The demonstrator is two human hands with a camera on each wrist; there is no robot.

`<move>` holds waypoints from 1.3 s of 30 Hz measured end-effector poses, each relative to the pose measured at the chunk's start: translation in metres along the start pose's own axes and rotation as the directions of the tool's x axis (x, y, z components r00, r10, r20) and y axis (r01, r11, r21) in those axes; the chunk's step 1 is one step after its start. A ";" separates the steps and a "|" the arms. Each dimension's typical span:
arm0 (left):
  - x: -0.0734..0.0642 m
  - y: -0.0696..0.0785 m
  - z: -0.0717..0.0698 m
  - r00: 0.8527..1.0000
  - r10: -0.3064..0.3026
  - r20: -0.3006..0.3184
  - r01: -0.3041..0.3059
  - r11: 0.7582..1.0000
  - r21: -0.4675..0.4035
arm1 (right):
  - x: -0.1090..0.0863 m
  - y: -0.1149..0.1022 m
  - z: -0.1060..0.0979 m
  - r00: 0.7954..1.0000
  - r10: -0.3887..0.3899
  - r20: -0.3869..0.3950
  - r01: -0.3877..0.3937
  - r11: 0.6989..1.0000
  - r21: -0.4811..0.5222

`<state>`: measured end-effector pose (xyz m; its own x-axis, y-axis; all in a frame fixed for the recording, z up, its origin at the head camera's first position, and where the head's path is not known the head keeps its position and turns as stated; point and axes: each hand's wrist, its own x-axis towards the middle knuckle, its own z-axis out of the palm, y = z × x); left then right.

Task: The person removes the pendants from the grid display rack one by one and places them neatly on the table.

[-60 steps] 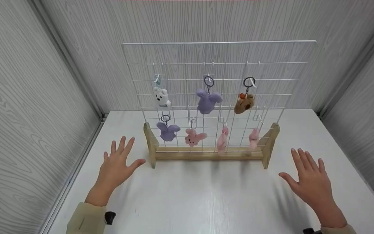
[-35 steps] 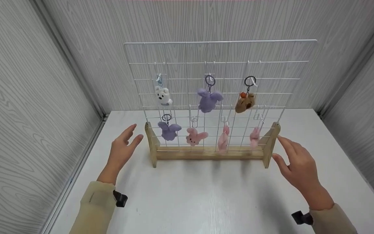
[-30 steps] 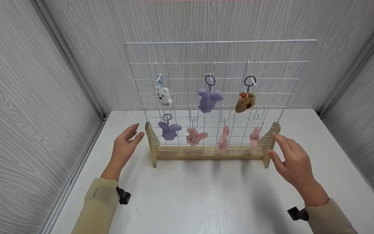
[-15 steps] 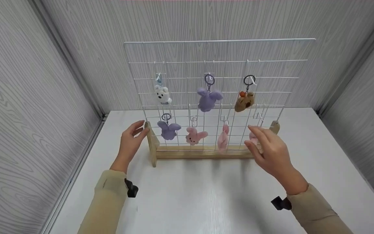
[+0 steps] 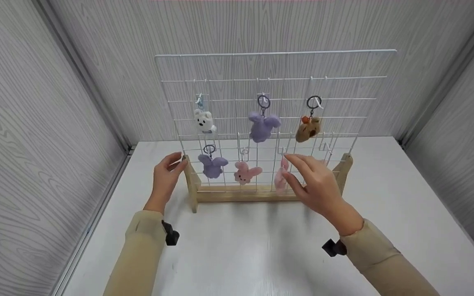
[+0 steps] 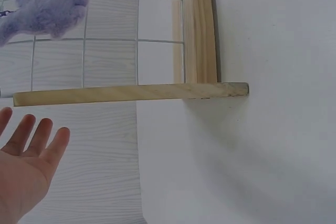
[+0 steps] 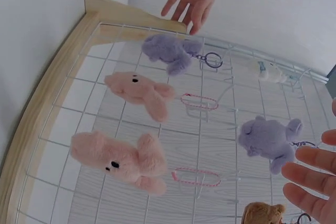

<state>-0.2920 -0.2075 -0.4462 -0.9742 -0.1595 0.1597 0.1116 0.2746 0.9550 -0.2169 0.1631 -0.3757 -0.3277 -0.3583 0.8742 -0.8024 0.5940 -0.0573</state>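
A white wire grid rack (image 5: 276,52) stands in a wooden base (image 5: 237,197), with plush keychains hung on its hooks. My left hand (image 5: 165,179) is at the top of the left wooden end piece (image 5: 192,181), fingers loosely bent; the left wrist view shows a gap between fingertips and wood. In front of the lower row is my right hand (image 5: 317,185), thumb and fingers spread apart. Its fingertips overlap a pink bunny keychain (image 5: 279,181) in the head view. Another pink plush at the lower right is hidden behind this hand. Neither hand holds anything.
Above hang a white bear keychain (image 5: 204,121), a purple plush keychain (image 5: 263,127) and a brown plush keychain (image 5: 307,130). Below are another purple plush (image 5: 212,166) and a pink bunny (image 5: 245,173). Wood-grain panels enclose the white table (image 5: 228,255) at the back and sides.
My left hand has come inward and closer to the rack's left end. My right hand has swept left from the table's right side to the lower row. The keychains hang where they were.
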 end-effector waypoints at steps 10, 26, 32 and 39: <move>0.006 -0.003 0.005 0.998 -0.067 -0.009 0.066 0.991 -0.118 | 0.023 -0.009 0.018 0.999 0.042 0.016 -0.043 0.993 0.107; 0.015 -0.004 0.005 0.976 -0.210 0.048 0.216 0.951 -0.219 | 0.050 -0.020 0.038 1.000 0.010 0.030 -0.015 0.986 0.168; 0.016 -0.006 0.003 0.977 -0.199 0.074 0.211 0.950 -0.231 | 0.067 -0.022 0.046 0.999 0.008 0.046 -0.017 0.980 0.197; 0.016 -0.011 0.003 0.977 -0.186 0.103 0.207 0.944 -0.256 | 0.085 -0.024 0.055 0.996 0.050 0.074 -0.068 0.965 0.254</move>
<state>-0.3096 -0.2106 -0.4549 -0.9928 -0.1095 -0.0475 -0.0459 -0.0165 0.9988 -0.2529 0.0787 -0.3260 -0.4038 -0.3802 0.8321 -0.8786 0.4147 -0.2369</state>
